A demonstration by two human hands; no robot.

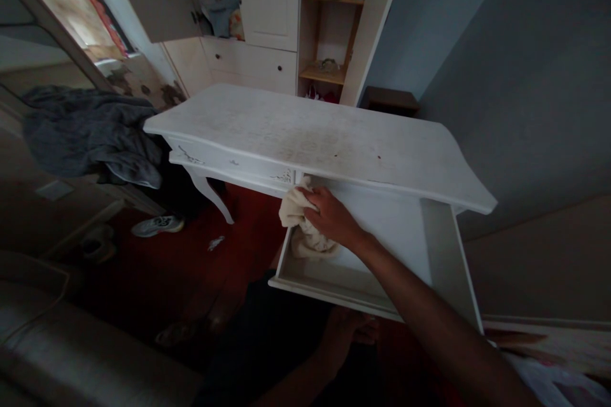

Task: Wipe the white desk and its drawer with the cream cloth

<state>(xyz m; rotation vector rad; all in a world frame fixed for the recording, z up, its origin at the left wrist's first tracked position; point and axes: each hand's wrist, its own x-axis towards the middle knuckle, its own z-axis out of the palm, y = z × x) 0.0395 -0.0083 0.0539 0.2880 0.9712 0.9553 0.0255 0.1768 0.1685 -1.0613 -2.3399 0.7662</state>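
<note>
My right hand (327, 213) is closed on a cream-coloured cloth (296, 206). It holds the cloth at the left side wall of a pulled-out drawer (391, 222); part of the cloth drapes over that wall and the rest lies bunched on the drawer floor. The drawer belongs to a white table (267, 121) with a curved edge and dark smudges on its top. Below the drawer front, in shadow, my left hand (356, 325) rests near my dark-clothed lap. Its fingers look loosely extended, with no object visible in them.
A second, closed drawer (238, 162) sits to the left. Dark grey fabric (95, 130) hangs at the far left, above a shoe (157, 225) on the red floor. Behind the table stands a white wardrobe (270, 0) with open doors. A grey wall (534, 89) bounds the right.
</note>
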